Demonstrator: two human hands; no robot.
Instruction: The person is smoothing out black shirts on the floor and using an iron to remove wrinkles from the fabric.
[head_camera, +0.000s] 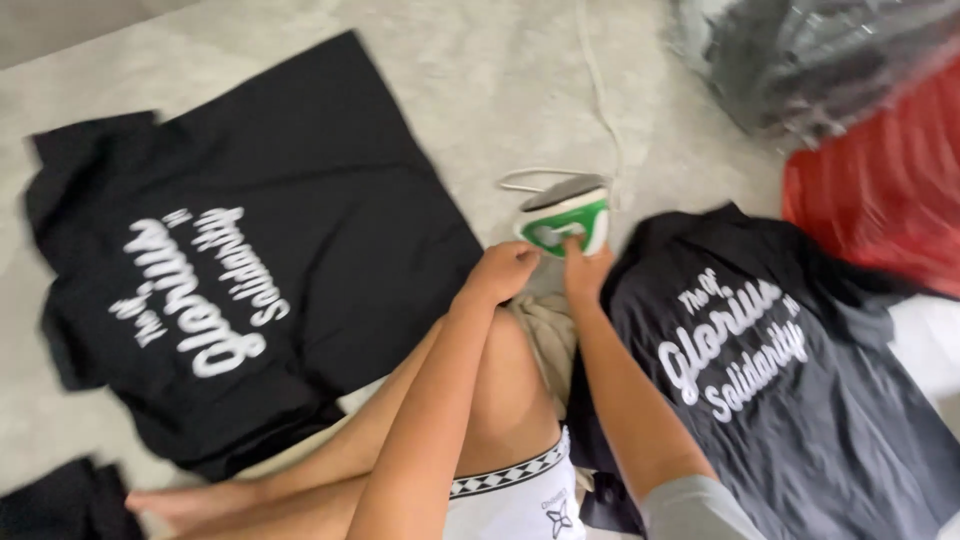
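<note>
A green and white clothes iron (562, 215) stands on the grey floor in front of my knee. My right hand (586, 270) reaches up to it, with the fingers on its lower end. Just to the left, my left hand (506, 268) rests on my bent knee with its fingers curled and nothing visible in it. A black T-shirt with white lettering (250, 250) lies spread flat to the left. A second black T-shirt with white lettering (790, 380) lies rumpled to the right, under my right forearm. A beige cloth (548, 335) shows between my knee and right arm.
The iron's white cord (600, 95) runs away across the floor. A clear plastic bag of dark garments (810, 60) and a red bag (890, 190) lie at the upper right. A dark folded cloth (60, 500) sits at the lower left.
</note>
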